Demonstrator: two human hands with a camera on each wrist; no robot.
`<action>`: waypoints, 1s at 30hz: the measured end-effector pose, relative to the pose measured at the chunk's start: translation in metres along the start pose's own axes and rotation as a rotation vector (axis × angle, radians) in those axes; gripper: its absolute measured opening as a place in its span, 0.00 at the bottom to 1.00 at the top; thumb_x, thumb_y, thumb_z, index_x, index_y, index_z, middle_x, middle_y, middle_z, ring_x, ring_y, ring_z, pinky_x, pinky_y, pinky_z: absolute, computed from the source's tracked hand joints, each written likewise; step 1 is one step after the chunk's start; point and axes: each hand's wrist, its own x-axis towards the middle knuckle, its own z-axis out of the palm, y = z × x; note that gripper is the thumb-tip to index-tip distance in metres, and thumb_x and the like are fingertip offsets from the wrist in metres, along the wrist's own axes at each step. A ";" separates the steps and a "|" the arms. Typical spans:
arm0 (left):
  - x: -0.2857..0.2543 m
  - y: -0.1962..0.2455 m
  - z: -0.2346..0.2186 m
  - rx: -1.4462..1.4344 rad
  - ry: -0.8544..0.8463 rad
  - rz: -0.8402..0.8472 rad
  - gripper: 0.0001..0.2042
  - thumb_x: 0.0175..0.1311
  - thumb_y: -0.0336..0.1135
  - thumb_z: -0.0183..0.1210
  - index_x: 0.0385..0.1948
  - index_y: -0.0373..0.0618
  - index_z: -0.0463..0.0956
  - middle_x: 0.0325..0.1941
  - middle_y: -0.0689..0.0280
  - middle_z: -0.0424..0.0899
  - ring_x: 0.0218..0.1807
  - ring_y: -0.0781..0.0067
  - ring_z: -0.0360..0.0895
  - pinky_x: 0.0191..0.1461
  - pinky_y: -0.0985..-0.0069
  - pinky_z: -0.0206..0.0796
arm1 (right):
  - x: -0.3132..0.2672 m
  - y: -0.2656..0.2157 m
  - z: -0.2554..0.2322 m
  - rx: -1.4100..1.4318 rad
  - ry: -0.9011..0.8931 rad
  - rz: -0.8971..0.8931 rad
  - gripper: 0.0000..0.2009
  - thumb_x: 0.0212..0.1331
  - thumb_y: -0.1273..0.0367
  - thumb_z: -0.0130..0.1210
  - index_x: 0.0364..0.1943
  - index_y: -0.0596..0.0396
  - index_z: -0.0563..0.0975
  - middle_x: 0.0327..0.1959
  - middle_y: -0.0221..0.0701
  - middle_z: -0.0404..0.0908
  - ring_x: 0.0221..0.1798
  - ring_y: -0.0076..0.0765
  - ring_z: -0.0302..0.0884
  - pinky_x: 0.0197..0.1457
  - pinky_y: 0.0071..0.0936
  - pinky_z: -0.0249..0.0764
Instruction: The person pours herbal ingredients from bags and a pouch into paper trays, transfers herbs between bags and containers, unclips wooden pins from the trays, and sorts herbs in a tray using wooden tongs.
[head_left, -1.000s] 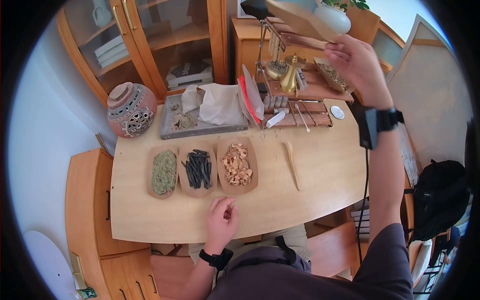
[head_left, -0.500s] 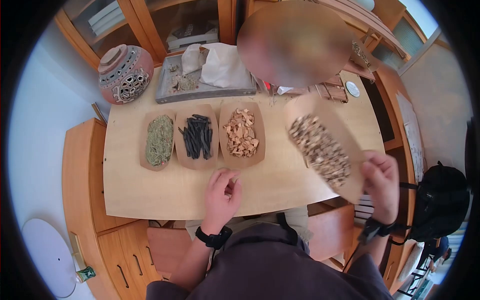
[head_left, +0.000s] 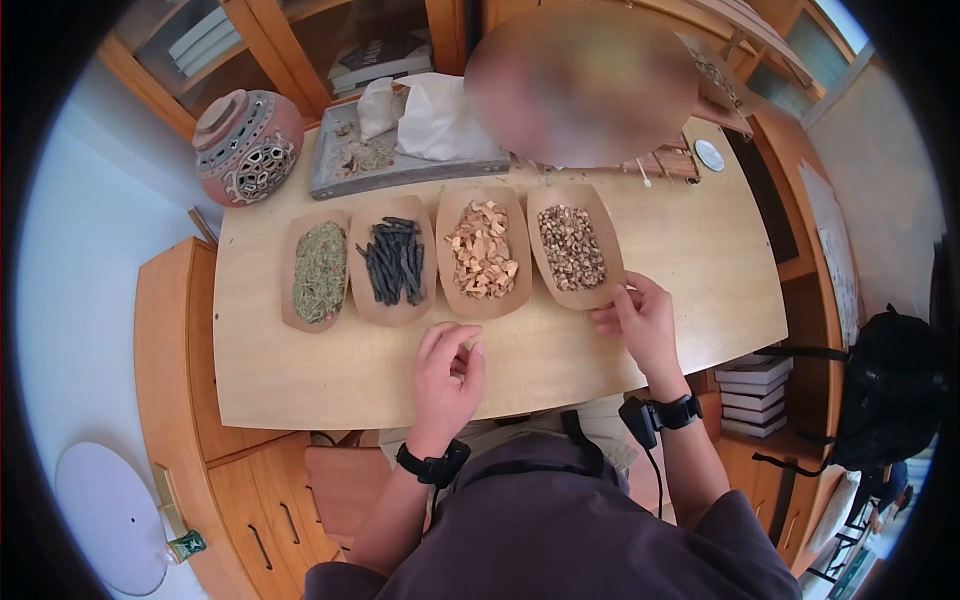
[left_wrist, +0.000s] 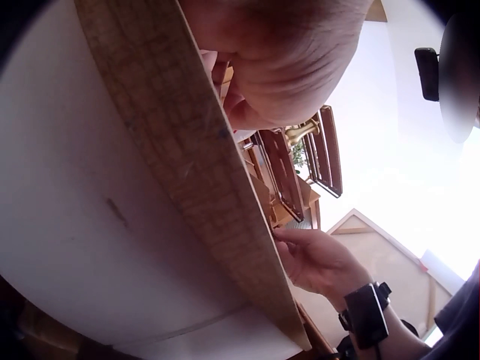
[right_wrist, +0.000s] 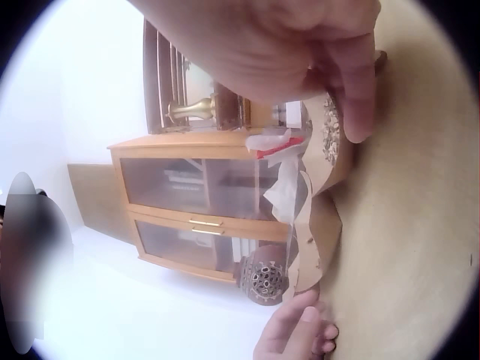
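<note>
My right hand (head_left: 640, 320) pinches the near right corner of a brown paper tray (head_left: 612, 222) that holds pale brown dried chunks (head_left: 572, 248). In the right wrist view the thumb (right_wrist: 358, 112) lies along the outside of that tray's wall. My left hand (head_left: 447, 375) rests near the table's front, its fingers loosely curled with nothing held. Just beyond it is a paper tray of light tan dried pieces (head_left: 482, 250). Farther left in the row stand a tray of black sticks (head_left: 393, 262) and one of green dried herb (head_left: 320, 272).
Behind the row lies a grey tray (head_left: 340, 185) with a white cloth bag (head_left: 435, 118) and herb scraps. A patterned clay jar (head_left: 250, 148) stands at the back left. A wooden rack (right_wrist: 161, 82) with a brass vessel (right_wrist: 191, 109) is at the back, blurred in the head view.
My right hand brought the tray of dried chunks from the rack down to the right end of the row. A wooden scoop on the table earlier is out of sight. The left hand stayed put.
</note>
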 end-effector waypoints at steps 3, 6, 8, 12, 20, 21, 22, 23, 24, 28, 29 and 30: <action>-0.001 -0.002 0.004 -0.015 0.007 -0.021 0.09 0.65 0.21 0.61 0.46 0.38 0.80 0.47 0.64 0.78 0.30 0.83 0.76 0.31 0.85 0.69 | 0.000 0.000 0.002 -0.044 -0.007 0.004 0.15 0.73 0.74 0.49 0.59 0.68 0.73 0.32 0.38 0.85 0.31 0.29 0.87 0.30 0.25 0.84; 0.001 -0.001 0.003 -0.017 -0.002 -0.027 0.10 0.64 0.21 0.61 0.45 0.40 0.81 0.46 0.64 0.78 0.28 0.80 0.77 0.30 0.82 0.71 | 0.000 -0.001 -0.001 -0.088 -0.032 -0.035 0.15 0.73 0.74 0.50 0.60 0.67 0.73 0.32 0.38 0.85 0.29 0.28 0.86 0.28 0.25 0.84; 0.001 0.000 0.003 0.002 0.013 -0.021 0.10 0.64 0.21 0.61 0.45 0.40 0.81 0.46 0.64 0.78 0.28 0.81 0.76 0.30 0.83 0.71 | -0.003 -0.006 -0.003 -0.109 -0.033 -0.059 0.16 0.72 0.73 0.52 0.60 0.66 0.73 0.31 0.38 0.85 0.28 0.27 0.85 0.26 0.24 0.83; 0.002 0.000 0.003 0.014 -0.012 -0.024 0.10 0.63 0.21 0.61 0.45 0.39 0.81 0.46 0.64 0.78 0.28 0.81 0.75 0.31 0.83 0.71 | 0.000 0.000 -0.008 -0.097 -0.006 -0.065 0.16 0.71 0.71 0.55 0.59 0.66 0.73 0.31 0.38 0.85 0.29 0.27 0.85 0.25 0.24 0.82; 0.003 0.004 0.003 0.050 -0.014 -0.050 0.11 0.63 0.22 0.62 0.46 0.39 0.81 0.46 0.63 0.78 0.29 0.81 0.75 0.31 0.83 0.70 | 0.033 -0.010 -0.053 -0.223 0.231 -0.433 0.05 0.65 0.71 0.61 0.38 0.59 0.83 0.28 0.29 0.84 0.26 0.19 0.75 0.31 0.23 0.72; 0.003 0.003 0.003 0.053 -0.019 -0.041 0.11 0.63 0.22 0.62 0.46 0.39 0.81 0.46 0.63 0.78 0.29 0.81 0.75 0.31 0.83 0.70 | 0.039 -0.022 -0.062 -0.222 0.276 -0.490 0.06 0.65 0.70 0.61 0.38 0.59 0.82 0.27 0.29 0.83 0.27 0.19 0.75 0.33 0.22 0.72; 0.003 0.002 0.003 0.052 -0.023 -0.049 0.11 0.62 0.22 0.62 0.46 0.39 0.81 0.46 0.63 0.78 0.29 0.81 0.74 0.31 0.83 0.70 | 0.047 -0.038 -0.072 -0.220 0.321 -0.547 0.07 0.65 0.69 0.62 0.39 0.59 0.82 0.26 0.28 0.82 0.28 0.18 0.75 0.34 0.22 0.72; 0.003 0.000 0.003 0.051 -0.027 -0.057 0.11 0.62 0.22 0.63 0.46 0.39 0.81 0.46 0.63 0.78 0.29 0.81 0.74 0.31 0.83 0.70 | 0.056 -0.053 -0.084 -0.297 0.377 -0.565 0.08 0.65 0.67 0.62 0.39 0.59 0.82 0.27 0.29 0.83 0.28 0.20 0.76 0.34 0.22 0.73; 0.003 0.000 0.003 0.054 -0.031 -0.048 0.11 0.62 0.22 0.63 0.46 0.39 0.81 0.46 0.63 0.78 0.29 0.81 0.74 0.31 0.83 0.70 | 0.068 -0.068 -0.096 -0.375 0.433 -0.583 0.09 0.65 0.65 0.62 0.40 0.58 0.82 0.27 0.29 0.83 0.28 0.21 0.77 0.35 0.22 0.73; 0.001 -0.003 0.003 0.071 -0.050 -0.044 0.10 0.64 0.21 0.62 0.46 0.36 0.80 0.49 0.64 0.76 0.31 0.85 0.74 0.30 0.87 0.67 | 0.131 -0.122 -0.135 -0.319 0.627 -0.621 0.17 0.63 0.60 0.64 0.44 0.62 0.83 0.29 0.32 0.85 0.28 0.25 0.82 0.36 0.24 0.77; 0.001 -0.003 0.003 0.075 -0.045 -0.044 0.10 0.64 0.21 0.62 0.46 0.36 0.80 0.49 0.64 0.76 0.31 0.85 0.74 0.30 0.87 0.67 | 0.147 -0.130 -0.142 -0.313 0.630 -0.624 0.17 0.63 0.60 0.64 0.44 0.62 0.83 0.29 0.32 0.85 0.28 0.25 0.82 0.36 0.24 0.77; 0.001 -0.001 0.004 0.078 -0.043 -0.039 0.10 0.64 0.21 0.62 0.46 0.36 0.80 0.49 0.64 0.76 0.31 0.85 0.74 0.30 0.87 0.67 | 0.162 -0.138 -0.148 -0.234 0.608 -0.546 0.17 0.65 0.61 0.63 0.47 0.63 0.81 0.29 0.30 0.84 0.27 0.21 0.79 0.30 0.19 0.73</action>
